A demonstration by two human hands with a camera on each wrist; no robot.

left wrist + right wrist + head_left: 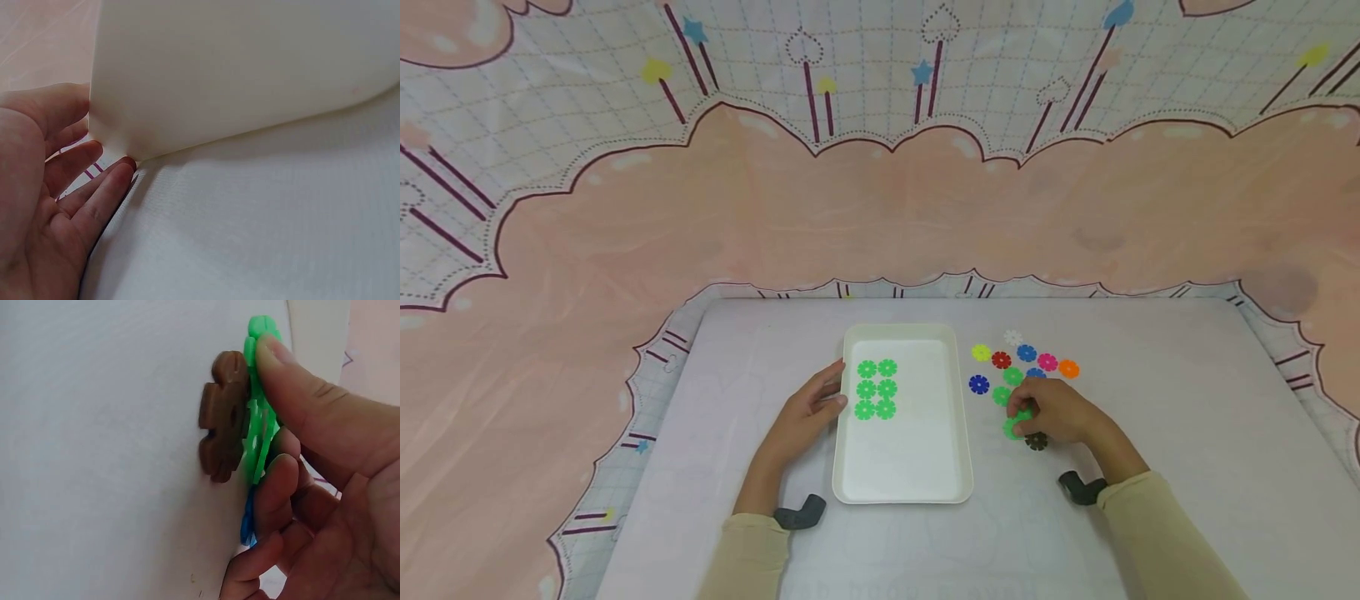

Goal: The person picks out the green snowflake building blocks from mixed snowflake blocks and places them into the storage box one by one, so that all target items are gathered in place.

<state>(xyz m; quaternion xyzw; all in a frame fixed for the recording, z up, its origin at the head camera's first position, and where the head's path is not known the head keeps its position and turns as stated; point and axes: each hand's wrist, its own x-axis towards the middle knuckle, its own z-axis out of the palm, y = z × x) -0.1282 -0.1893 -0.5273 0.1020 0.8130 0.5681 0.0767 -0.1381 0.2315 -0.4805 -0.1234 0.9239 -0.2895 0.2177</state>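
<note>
A white tray (928,417) holds several green snowflake discs (887,388) in two columns on its left side. My left hand (805,417) rests on the tray's left edge, its fingers touching the side wall without curling round it. Right of the tray, my right hand (1060,410) pinches a green snowflake disc (259,412) between thumb and fingers, low over the table. Another green disc (1011,429) lies partly beneath those fingertips. Close beside them is a brown disc (224,419). A blue disc (248,519) shows by the lower fingers in the right wrist view.
Loose discs lie right of the tray: yellow (981,352), red (1002,360), white (1013,337), pink (1047,362), orange (1069,368), dark blue (978,384) and more green ones (1002,396). A white cloth covers the table (1210,417); a patterned curtain hangs behind.
</note>
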